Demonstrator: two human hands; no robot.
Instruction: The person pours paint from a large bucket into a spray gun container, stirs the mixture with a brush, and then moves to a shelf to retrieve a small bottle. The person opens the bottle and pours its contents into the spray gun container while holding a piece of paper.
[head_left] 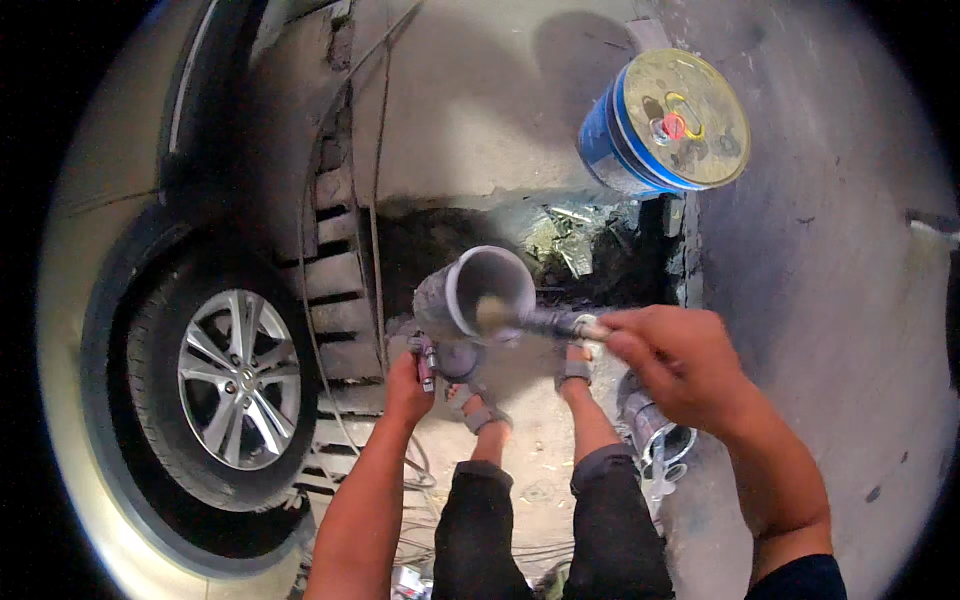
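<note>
My left hand (pixel 406 390) is closed round what looks like a spray gun (pixel 427 362) with small metal fittings. Just above it is a grey round cup (pixel 430 300) with its wide mouth tilted up; whether the two are joined I cannot tell. In my right hand (pixel 680 360), fingers pinched, is a brush (pixel 550 322) with a dark middle part. Its pale end is blurred by motion and lies at the mouth of the cup.
A car wheel (pixel 240 380) stands at the left, beside a slotted grate (pixel 335 270) with hoses along it. Below the cup, a pit (pixel 420 235) holds crumpled debris. A blue bucket (pixel 605 145) with a dirty lid stands at far right. A grey container (pixel 665 440) sits by my right foot.
</note>
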